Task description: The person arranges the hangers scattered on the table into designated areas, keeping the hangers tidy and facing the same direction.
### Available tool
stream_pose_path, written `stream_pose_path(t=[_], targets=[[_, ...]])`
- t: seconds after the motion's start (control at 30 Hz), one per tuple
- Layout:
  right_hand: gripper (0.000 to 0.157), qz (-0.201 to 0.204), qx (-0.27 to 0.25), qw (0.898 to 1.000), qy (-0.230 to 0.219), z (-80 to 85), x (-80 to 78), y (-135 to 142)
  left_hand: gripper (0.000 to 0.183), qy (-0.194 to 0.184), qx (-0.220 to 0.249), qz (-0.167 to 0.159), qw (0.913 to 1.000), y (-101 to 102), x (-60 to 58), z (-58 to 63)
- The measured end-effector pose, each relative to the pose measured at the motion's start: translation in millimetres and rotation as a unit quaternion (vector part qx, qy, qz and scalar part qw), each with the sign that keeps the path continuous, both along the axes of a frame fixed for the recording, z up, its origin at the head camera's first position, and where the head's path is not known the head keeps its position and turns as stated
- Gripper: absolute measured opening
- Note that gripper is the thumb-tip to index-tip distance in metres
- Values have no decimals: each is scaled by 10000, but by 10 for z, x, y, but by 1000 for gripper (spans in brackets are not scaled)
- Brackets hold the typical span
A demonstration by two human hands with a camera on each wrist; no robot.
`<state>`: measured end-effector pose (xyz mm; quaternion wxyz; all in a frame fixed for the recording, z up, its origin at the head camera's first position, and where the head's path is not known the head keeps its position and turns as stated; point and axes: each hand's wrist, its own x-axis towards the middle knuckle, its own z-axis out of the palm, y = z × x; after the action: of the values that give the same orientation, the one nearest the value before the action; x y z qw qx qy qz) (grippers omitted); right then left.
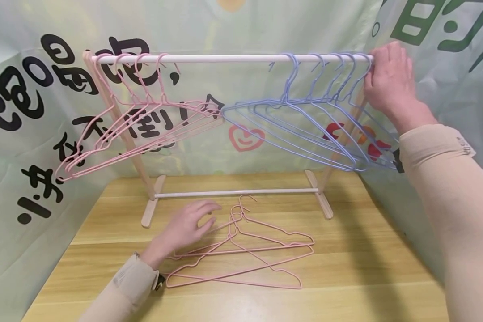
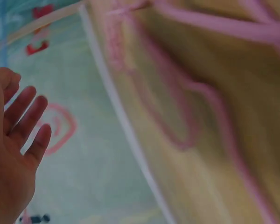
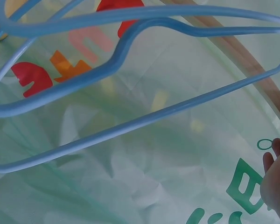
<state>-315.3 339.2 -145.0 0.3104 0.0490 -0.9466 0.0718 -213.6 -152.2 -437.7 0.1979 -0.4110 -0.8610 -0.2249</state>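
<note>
My left hand (image 1: 189, 226), fingers loosely bent and apart with nothing held, hovers over the table beside pink hangers (image 1: 241, 270) that lie overlapped there. In the left wrist view the left hand (image 2: 14, 135) shows its spread fingers, with a blurred pink hanger (image 2: 224, 121) across from it. At the rack's top right corner, my right hand (image 1: 390, 80) grips the end of the clothes rack (image 1: 233, 58). Several blue hangers (image 1: 306, 114) hang just left of that hand; they cross the right wrist view, where the right hand (image 3: 277, 186) is partly cut off.
Several pink hangers (image 1: 145, 107) hang at the rack's left end. A white lower bar (image 1: 237, 193) joins the rack's wooden feet (image 1: 319, 197) on the wooden table (image 1: 346, 277). Behind stands a pale green printed cloth (image 1: 241, 27).
</note>
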Motion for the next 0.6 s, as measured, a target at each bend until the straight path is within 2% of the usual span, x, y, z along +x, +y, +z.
stream_pose_path(t=[0.13,0.23,0.37,0.6], targets=[[34,-20,3,10000,-10,7,7,-7,40,-848,-407,-212,9953,16,-35,-166],[34,-26,-1,10000,-50,8,14,-12,41,-1254,-650,-232,9897,3,-64,-283],[34,-19,-6,10000,-96,4,18,-17,43,-1488,-1015,-157,9835,-12,-86,-405],[34,-16,18,10000,-69,7,-4,-8,34,-1711,-1212,61,9777,-6,-105,-484]])
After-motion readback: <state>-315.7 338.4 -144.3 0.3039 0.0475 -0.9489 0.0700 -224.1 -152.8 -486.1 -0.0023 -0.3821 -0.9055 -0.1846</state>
